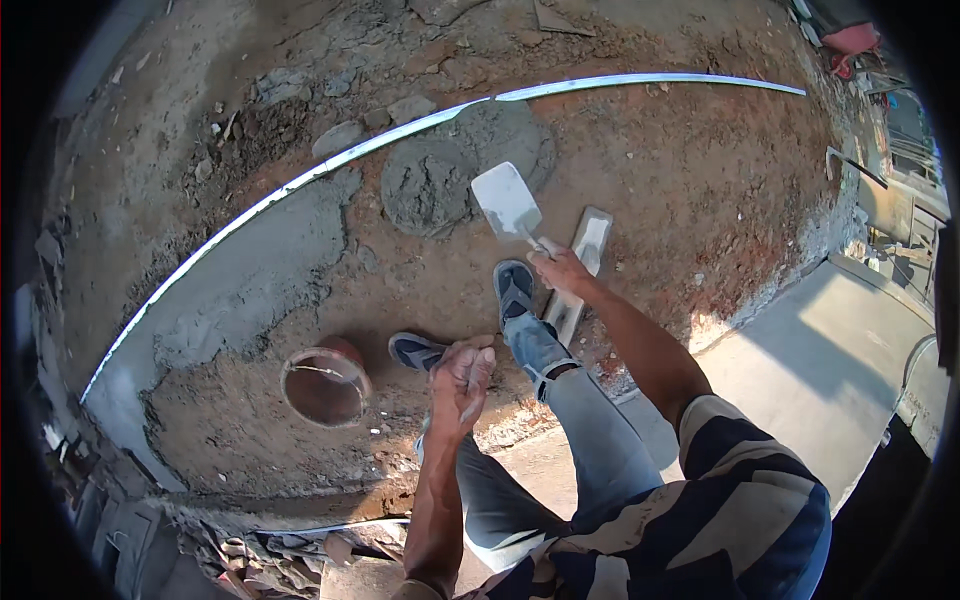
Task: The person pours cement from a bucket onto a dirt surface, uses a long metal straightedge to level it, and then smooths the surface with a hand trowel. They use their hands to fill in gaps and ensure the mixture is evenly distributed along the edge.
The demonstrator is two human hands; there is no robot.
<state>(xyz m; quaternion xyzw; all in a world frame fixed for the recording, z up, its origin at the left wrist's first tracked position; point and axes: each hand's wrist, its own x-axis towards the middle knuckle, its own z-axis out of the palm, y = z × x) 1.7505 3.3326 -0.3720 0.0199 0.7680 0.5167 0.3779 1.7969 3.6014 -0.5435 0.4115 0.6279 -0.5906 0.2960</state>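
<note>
My right hand (560,268) is closed around the handle of a flat, square-ended trowel (507,198). Its pale blade points away from me, over the right edge of a heap of wet grey mortar (432,180). Under my right forearm, a long float (592,240) with a pale handle lies on the soil. My left hand (462,378) is curled closed in front of my left leg; whatever its fingers may hold is hidden. Left of that hand a round reddish bucket (326,383) stands on the dirt.
A thin pale straightedge (300,180) runs along the far side, bordering a smoothed grey mortar strip (235,290). Stones (338,139) and rubble lie beyond it. A concrete slab (800,350) is at the right, with a red wheelbarrow (852,40) at the far right. Debris (250,565) lies near left.
</note>
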